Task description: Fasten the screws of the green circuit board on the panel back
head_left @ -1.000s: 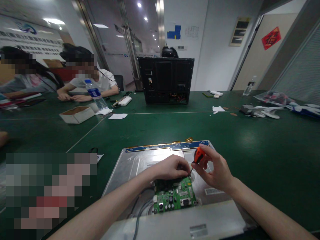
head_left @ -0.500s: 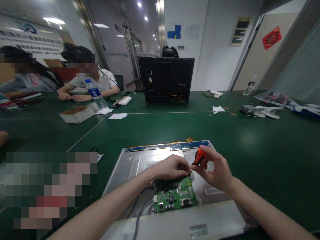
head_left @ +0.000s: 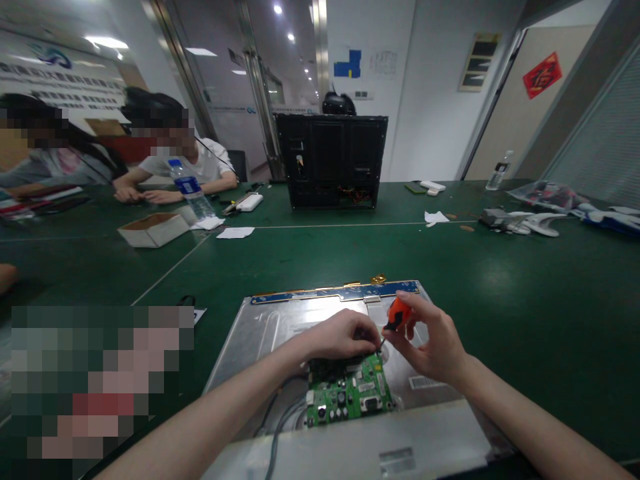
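A green circuit board [head_left: 347, 390] lies on the metal back of a flat display panel [head_left: 260, 333]. My right hand [head_left: 430, 337] is closed around the orange and black handle of a small screwdriver [head_left: 399, 313], tilted with its tip down at the board's far right corner. Right beside that tip, my left hand [head_left: 345, 333] has its fingers pinched together at the board's far edge; what they hold, if anything, is hidden. A blue circuit strip [head_left: 310, 295] runs along the panel's far edge. Grey cables [head_left: 280, 427] come out at the board's left.
Across the green table [head_left: 350, 253] stands a black monitor casing [head_left: 333, 160]. An open box [head_left: 153, 230], a water bottle [head_left: 190, 190] and paper scraps [head_left: 235, 233] lie to the left. Plastic parts [head_left: 520, 222] are at the right. Two people [head_left: 170, 167] sit at the far left.
The screwdriver's handle has turned and shifted slightly in my right hand. My left hand stays in the same place, and the board and panel have not moved.
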A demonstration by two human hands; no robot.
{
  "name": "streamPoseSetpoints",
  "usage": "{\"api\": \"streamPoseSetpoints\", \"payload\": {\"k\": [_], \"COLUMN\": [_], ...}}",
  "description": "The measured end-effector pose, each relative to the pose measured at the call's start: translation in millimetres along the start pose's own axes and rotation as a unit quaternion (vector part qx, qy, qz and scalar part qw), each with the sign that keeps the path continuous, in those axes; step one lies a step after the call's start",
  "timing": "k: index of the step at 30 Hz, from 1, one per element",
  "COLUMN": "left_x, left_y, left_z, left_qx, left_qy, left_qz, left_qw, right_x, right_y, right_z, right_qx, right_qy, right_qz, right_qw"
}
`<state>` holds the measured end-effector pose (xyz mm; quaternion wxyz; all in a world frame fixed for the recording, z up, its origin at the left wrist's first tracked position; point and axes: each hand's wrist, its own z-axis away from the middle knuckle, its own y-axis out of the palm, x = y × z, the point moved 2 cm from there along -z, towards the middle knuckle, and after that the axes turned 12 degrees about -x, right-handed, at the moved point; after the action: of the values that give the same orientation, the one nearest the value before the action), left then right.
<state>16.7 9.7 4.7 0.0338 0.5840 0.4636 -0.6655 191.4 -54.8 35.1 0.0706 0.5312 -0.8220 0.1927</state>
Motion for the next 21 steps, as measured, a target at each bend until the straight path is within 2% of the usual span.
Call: {"api": "streamPoseSetpoints", "payload": {"k": [8, 14, 21], "left_x": [0.7, 2.6, 0.2], "left_y": [0.9, 1.3, 0.4], "left_z": [0.6, -0.4, 0.1], "left_qx": [-0.001, 0.004, 0.003], "left_qy": [-0.004, -0.003, -0.002], "left_qz": [0.003, 0.001, 0.005], "left_qw": [1.000, 1.000, 1.000], "right_x": [0.8, 2.0, -0.5], "right_y": [-0.8, 0.2, -1.2], "right_z": [-0.6, 0.8, -1.6], "right_qx": [0.000, -0.004, -0.027], "right_qy": [-0.016, 0.013, -0.018], "right_qz": [0.043, 0.020, 0.011], "right_qw": [0.999, 1.000, 0.999]}}
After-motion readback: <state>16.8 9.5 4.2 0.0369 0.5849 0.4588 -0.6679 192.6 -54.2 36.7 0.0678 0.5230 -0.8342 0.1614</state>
